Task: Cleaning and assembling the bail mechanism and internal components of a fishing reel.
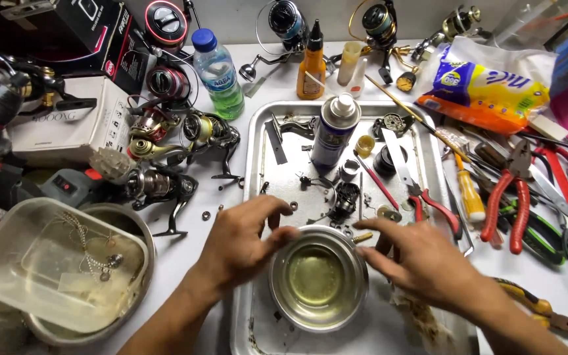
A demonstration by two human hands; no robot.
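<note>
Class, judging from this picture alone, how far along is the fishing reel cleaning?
Done: small reel parts lie dismantled on the metal tray. In hand: left hand and right hand grip the steel bowl of yellowish liquid. Left: several whole reels beside the tray.

Black carton (93,29), far left corner, red-trimmed | white carton (67,121), below it, grey print | yellow-blue-orange snack bag (488,89), far right | blue-labelled spray can (332,131), upright in tray | white-labelled orange bottle (311,69), far centre | blue-labelled green bottle (219,72), left of it
</note>
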